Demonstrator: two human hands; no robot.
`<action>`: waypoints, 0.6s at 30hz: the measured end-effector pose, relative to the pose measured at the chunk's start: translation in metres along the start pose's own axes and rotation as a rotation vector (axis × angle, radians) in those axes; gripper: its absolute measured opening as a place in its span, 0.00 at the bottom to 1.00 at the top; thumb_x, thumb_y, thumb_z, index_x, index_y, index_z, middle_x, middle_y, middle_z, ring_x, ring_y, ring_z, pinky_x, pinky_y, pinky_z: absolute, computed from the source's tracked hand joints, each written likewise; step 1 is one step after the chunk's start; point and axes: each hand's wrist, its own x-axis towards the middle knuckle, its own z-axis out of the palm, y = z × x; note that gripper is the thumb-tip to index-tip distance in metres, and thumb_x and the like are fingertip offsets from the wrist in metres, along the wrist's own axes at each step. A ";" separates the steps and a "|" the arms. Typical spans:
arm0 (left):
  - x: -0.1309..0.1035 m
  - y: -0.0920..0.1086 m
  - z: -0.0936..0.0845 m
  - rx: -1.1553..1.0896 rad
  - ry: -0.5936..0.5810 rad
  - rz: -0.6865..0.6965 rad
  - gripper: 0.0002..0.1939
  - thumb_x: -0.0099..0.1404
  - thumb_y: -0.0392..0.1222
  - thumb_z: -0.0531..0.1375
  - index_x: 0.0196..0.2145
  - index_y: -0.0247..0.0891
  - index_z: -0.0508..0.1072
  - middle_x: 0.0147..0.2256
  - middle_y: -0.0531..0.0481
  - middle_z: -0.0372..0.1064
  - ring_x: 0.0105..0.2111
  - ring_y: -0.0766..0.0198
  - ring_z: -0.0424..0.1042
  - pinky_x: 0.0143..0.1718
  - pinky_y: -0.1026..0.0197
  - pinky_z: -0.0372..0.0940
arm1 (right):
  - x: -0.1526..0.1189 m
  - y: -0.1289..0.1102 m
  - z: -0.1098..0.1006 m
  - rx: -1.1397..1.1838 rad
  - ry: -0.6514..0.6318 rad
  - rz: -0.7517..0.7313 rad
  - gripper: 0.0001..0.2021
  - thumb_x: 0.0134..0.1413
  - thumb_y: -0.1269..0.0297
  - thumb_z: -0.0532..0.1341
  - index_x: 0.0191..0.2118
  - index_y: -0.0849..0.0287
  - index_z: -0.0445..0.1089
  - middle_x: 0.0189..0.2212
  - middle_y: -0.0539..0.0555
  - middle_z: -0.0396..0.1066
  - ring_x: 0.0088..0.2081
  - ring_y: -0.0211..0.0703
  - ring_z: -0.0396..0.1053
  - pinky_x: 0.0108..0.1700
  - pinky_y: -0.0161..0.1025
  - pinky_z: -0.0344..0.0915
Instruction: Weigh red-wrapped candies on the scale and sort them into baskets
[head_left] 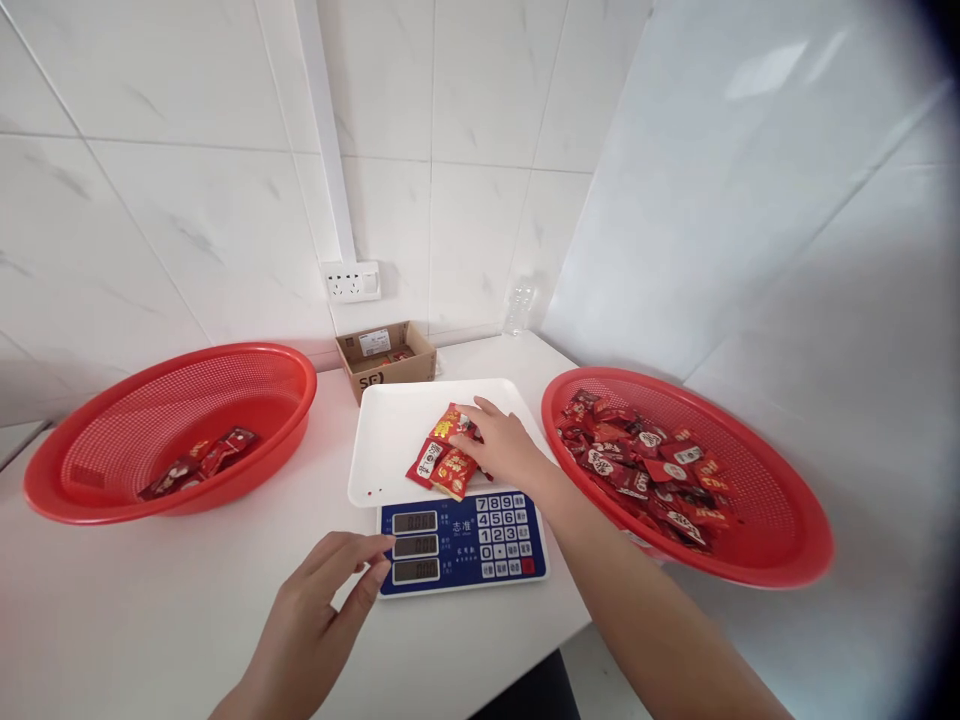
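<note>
My right hand (499, 440) reaches over the white weighing tray (397, 420) of a digital scale, its fingers apart and touching small red snack packets (442, 460). Several packets lie close together there, one partly hidden under the fingers. Red and gold print with white label patches shows on them. My left hand (322, 600) hovers at the left edge of the scale's blue panel (465, 545), thumb and forefinger apart with nothing between them. The panel has three small displays and a block of number keys.
At right, a red mesh basket (787, 550) holds a heap of similar packets. Another red basket (289, 400) at left has a few inside. Behind the scale stand an open cardboard box (397, 372) and a clear plastic bottle (519, 305). A wall socket (351, 282) is above the box.
</note>
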 end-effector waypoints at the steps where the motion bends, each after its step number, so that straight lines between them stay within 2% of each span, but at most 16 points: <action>1: -0.003 -0.001 -0.002 -0.009 -0.009 -0.031 0.11 0.65 0.46 0.54 0.40 0.46 0.74 0.34 0.50 0.73 0.34 0.64 0.73 0.25 0.69 0.69 | 0.005 -0.002 0.001 -0.010 -0.015 -0.011 0.26 0.56 0.53 0.56 0.59 0.55 0.61 0.61 0.62 0.55 0.59 0.57 0.56 0.58 0.57 0.49; 4: -0.008 -0.005 -0.005 -0.030 -0.022 -0.078 0.12 0.65 0.48 0.54 0.41 0.47 0.74 0.34 0.50 0.73 0.35 0.64 0.73 0.22 0.70 0.67 | 0.017 -0.004 0.007 -0.007 -0.024 -0.023 0.20 0.53 0.58 0.59 0.53 0.54 0.68 0.54 0.58 0.66 0.50 0.53 0.67 0.52 0.50 0.59; 6: -0.010 -0.006 -0.005 -0.042 -0.010 -0.087 0.12 0.65 0.49 0.54 0.41 0.47 0.74 0.34 0.50 0.73 0.35 0.63 0.73 0.23 0.70 0.67 | 0.022 -0.003 0.010 0.011 -0.005 -0.029 0.16 0.52 0.61 0.59 0.47 0.55 0.72 0.49 0.56 0.70 0.45 0.50 0.70 0.47 0.44 0.63; 8: -0.011 -0.006 -0.004 -0.058 0.008 -0.097 0.11 0.65 0.49 0.55 0.40 0.46 0.74 0.34 0.50 0.73 0.35 0.63 0.73 0.26 0.68 0.68 | 0.025 -0.002 0.012 0.032 0.038 -0.031 0.13 0.52 0.63 0.59 0.43 0.56 0.73 0.46 0.55 0.72 0.45 0.48 0.70 0.46 0.41 0.63; 11: -0.010 -0.005 -0.002 -0.076 -0.002 -0.095 0.11 0.65 0.49 0.55 0.40 0.47 0.74 0.34 0.51 0.74 0.34 0.63 0.73 0.26 0.68 0.68 | 0.024 0.002 0.005 0.078 0.144 -0.019 0.12 0.54 0.64 0.58 0.44 0.57 0.73 0.47 0.55 0.72 0.47 0.46 0.69 0.49 0.39 0.62; 14: -0.009 -0.008 -0.004 -0.058 -0.018 -0.064 0.12 0.65 0.49 0.54 0.42 0.47 0.74 0.34 0.51 0.74 0.33 0.64 0.73 0.23 0.70 0.68 | 0.014 0.014 -0.017 0.121 0.265 0.015 0.14 0.56 0.63 0.56 0.48 0.56 0.71 0.49 0.54 0.71 0.49 0.44 0.68 0.51 0.40 0.62; 18: -0.007 -0.019 -0.008 0.027 -0.050 0.032 0.11 0.64 0.48 0.56 0.42 0.48 0.73 0.35 0.52 0.75 0.33 0.65 0.75 0.29 0.71 0.70 | -0.016 0.046 -0.065 0.132 0.372 0.108 0.15 0.55 0.62 0.56 0.48 0.56 0.71 0.48 0.55 0.72 0.48 0.47 0.69 0.51 0.46 0.63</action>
